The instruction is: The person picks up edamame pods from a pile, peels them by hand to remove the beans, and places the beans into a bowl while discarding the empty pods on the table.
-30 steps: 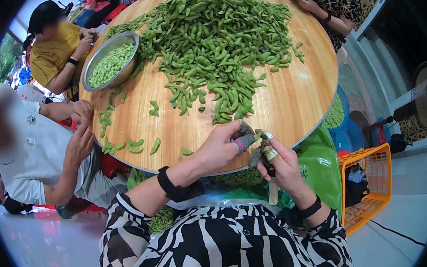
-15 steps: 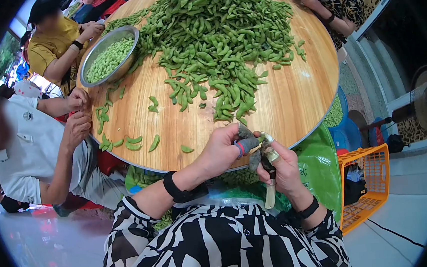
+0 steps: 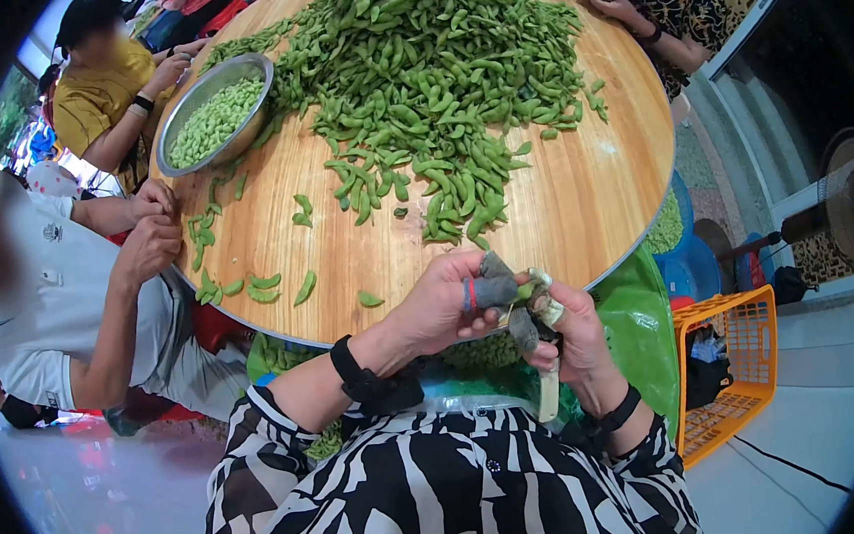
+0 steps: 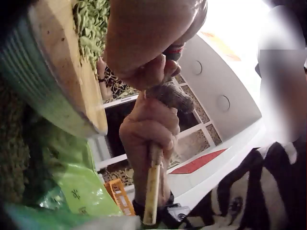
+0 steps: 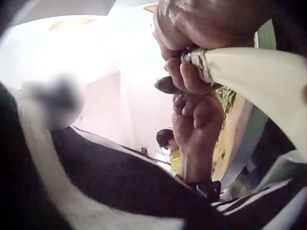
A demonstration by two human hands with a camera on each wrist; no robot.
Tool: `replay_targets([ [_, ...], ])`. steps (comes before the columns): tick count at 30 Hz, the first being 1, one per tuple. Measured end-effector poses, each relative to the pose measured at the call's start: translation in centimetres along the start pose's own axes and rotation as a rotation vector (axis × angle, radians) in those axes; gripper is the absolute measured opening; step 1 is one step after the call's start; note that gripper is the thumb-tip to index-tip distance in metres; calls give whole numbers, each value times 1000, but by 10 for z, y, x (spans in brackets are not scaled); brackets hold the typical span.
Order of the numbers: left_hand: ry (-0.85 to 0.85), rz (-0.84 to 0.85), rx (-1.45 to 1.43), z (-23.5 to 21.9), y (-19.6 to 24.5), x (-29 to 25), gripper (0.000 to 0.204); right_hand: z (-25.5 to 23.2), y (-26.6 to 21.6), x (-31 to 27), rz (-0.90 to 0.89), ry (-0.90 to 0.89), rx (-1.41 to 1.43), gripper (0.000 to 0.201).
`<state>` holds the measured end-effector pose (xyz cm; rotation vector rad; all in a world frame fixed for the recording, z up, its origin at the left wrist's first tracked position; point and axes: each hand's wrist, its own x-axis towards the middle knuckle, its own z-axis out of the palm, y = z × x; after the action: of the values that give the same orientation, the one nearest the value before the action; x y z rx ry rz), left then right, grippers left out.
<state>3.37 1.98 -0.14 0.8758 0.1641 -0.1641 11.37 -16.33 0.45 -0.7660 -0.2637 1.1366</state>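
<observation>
My left hand (image 3: 489,290), with grey covers on thumb and fingertips, pinches a green bean pod (image 3: 522,290) just off the near edge of the round wooden table (image 3: 583,205). My right hand (image 3: 557,329) meets it and grips a small knife by its pale handle (image 3: 549,393), the taped finger pressed to the pod. In the left wrist view the right hand (image 4: 148,134) curls round the handle (image 4: 152,191) below the left hand (image 4: 148,43). In the right wrist view the handle (image 5: 254,72) fills the top right, with the left hand (image 5: 196,124) behind it. The blade is hidden.
A large heap of green pods (image 3: 431,66) covers the far table. A steel bowl of shelled beans (image 3: 214,113) stands at the left. Loose pods (image 3: 258,285) lie near the left edge. Three other people sit around. An orange crate (image 3: 736,363) and a green bag (image 3: 643,330) stand on the right.
Both my hands stay joined on the pod and have drifted slightly down. The person at left has shifted their hands along the table edge.
</observation>
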Motion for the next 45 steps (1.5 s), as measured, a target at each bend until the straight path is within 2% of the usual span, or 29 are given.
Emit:
replay_targets([
  [1, -93, -48, -161, -2, -1, -1, 17, -2, 2, -1, 1, -1, 0, 35],
  [3, -94, -77, -156, -3, 3, -4, 17, -4, 5, -3, 51, -95, 135, 36],
  [5, -101, -106, -145, -2, 3, -2, 17, -7, 3, 1, 54, -49, 120, 37],
  [7, 30, 379, 480, 3, 1, 5, 17, -6, 1, 3, 60, 29, 108, 38],
  [8, 29, 381, 482, 1, 6, 4, 17, -5, 1, 3, 59, 27, 107, 38],
  [10, -42, 825, 1417, 5, 26, -2, 20, -5, 2, 2, 93, 7, 166, 38],
  [11, -41, 822, 1416, 8, 25, -4, 20, -6, 3, 2, 96, 8, 168, 38],
  [13, 81, 902, 1682, 14, 21, -8, 20, -8, 5, 4, 107, -40, 217, 38],
  [17, 69, 894, 1565, 8, 18, -6, 17, -9, 8, 3, 111, -1, 232, 38],
  [19, 9, 774, 1363, 5, 20, -4, 15, -5, 8, 2, 132, 74, 160, 38],
  [20, 12, 775, 1365, 5, 19, -5, 15, -4, 8, 2, 133, 71, 159, 38],
  [22, 94, 636, 1155, 8, 15, -5, 14, -2, 7, 1, 53, 23, 116, 38],
  [26, 168, 570, 998, 9, 6, -3, 16, -2, 9, 1, 16, 39, 63, 38],
  [28, 195, 336, 666, 10, 5, -5, 16, 1, 10, 1, -10, 75, 19, 35],
  [29, 197, 336, 666, 8, 6, -6, 16, 0, 8, 1, -9, 74, 20, 35],
  [31, 83, 26, 175, 3, 8, -6, 17, -3, 4, 0, -33, 101, -133, 32],
  [32, 82, 27, 175, 4, 9, -6, 17, -4, 4, 0, -33, 101, -133, 32],
  [34, 105, -156, 188, 6, 9, -6, 16, -6, 2, 0, -56, 141, -206, 26],
  [35, 106, -155, 187, 6, 7, -6, 16, -6, 2, 1, -67, 160, -242, 23],
  [36, 111, -94, 306, 5, 1, -5, 16, -6, 1, 2, -65, 160, -242, 23],
  [37, 116, -35, 425, 6, -3, -5, 15, -6, 0, 2, -99, 207, -385, 19],
  [38, 114, -37, 425, 7, -4, -6, 15, -6, -1, 2, -134, 254, -527, 15],
  [40, 88, 127, 694, 10, -4, -7, 13, -4, 0, 2, -156, 275, -612, 12],
  [41, 88, 126, 695, 10, -2, -7, 13, -4, 1, 2, -174, 294, -698, 11],
  [43, 50, 237, 1058, 10, 0, -9, 10, -4, 2, 2, -203, 285, -781, 11],
  [45, 45, 271, 1099, 9, -3, -11, 10, -6, 2, 2, -233, 272, -866, 11],
])
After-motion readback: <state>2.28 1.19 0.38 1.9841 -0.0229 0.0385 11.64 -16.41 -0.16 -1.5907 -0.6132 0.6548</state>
